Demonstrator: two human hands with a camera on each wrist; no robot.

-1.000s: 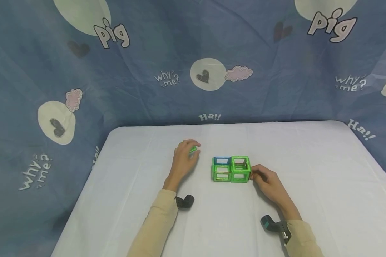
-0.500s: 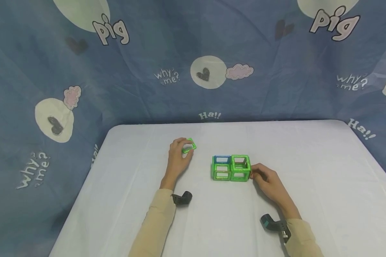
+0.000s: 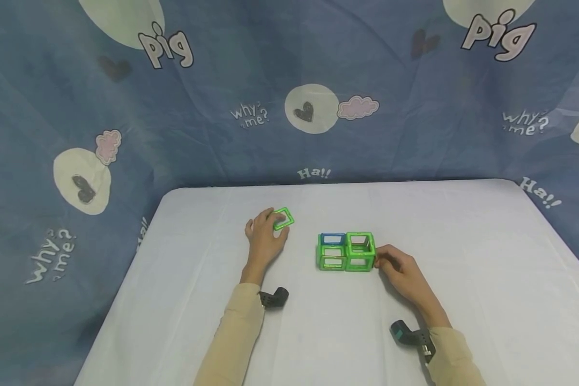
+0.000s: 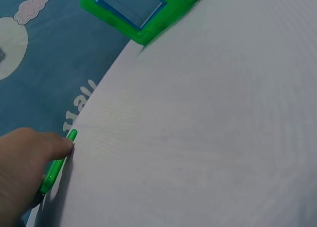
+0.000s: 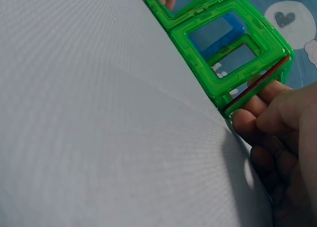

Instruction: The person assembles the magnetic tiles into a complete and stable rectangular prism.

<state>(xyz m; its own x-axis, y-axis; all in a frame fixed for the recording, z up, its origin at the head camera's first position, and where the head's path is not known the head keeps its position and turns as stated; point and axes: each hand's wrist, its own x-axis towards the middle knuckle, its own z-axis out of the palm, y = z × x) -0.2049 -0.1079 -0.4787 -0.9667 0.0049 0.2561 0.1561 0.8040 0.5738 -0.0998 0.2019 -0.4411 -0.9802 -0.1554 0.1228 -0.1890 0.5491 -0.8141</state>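
In the head view a green square magnetic tile (image 3: 289, 219) is held at its left by my left hand (image 3: 263, 241), thumb and fingers around its frame. The left wrist view shows this tile (image 4: 53, 175) nearly edge-on beside the thumb. To its right stands a block of joined magnetic tiles (image 3: 360, 264), mostly green, with a blue tile (image 3: 333, 235) at the top left. My right hand (image 3: 405, 276) holds the right side of the block with curled fingers. Up close, the fingertips (image 5: 242, 120) are at a red-edged tile (image 5: 260, 84) there, partly hidden behind the frame.
The white-covered table (image 3: 328, 332) carries the block near its middle. Behind and to the left hangs a blue printed curtain (image 3: 212, 69). A black wrist camera (image 3: 275, 298) sits on the left sleeve, another camera (image 3: 407, 335) on the right.
My left hand has moved slightly left, and the green tile, mostly hidden by the fingers before, now shows its square frame. The right hand and the block stay in place.
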